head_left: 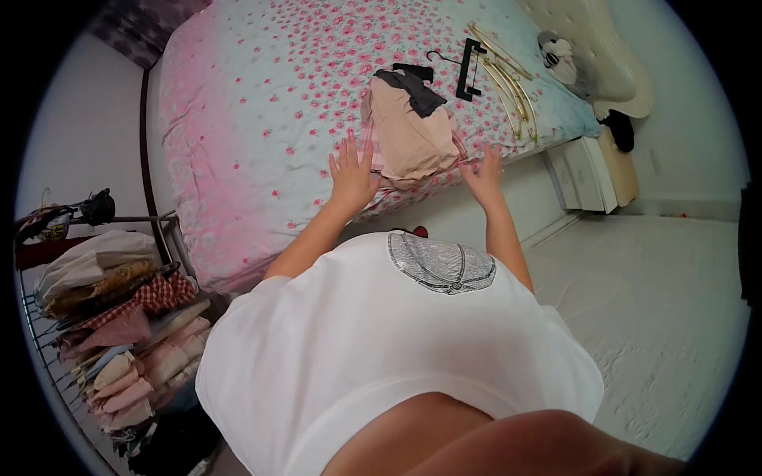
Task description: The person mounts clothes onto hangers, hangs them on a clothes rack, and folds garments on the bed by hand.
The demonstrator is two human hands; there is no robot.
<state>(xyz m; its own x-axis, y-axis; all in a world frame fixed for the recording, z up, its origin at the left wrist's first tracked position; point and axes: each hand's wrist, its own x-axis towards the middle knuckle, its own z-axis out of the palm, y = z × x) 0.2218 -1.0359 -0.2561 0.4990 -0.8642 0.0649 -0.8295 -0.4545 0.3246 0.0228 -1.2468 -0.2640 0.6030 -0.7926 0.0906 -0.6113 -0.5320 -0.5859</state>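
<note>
On the edge of the bed lies a beige folded garment [413, 139], with a dark grey cloth [414, 91] across its top end. Pink checked fabric shows from under both sides of the beige garment. My left hand [352, 178] is beside its left edge, fingers spread, holding nothing. At the right lower side of the pile is my right hand [483, 176], its fingers also apart and nothing in them.
A black clip hanger [469, 70] and several gold hangers [508, 87] lie on the flowered bed [262, 103]. Near the headboard sits a grey plush toy [558, 59]. A white nightstand [583, 176] stands right; a clothes rack [127, 218] with garments is left.
</note>
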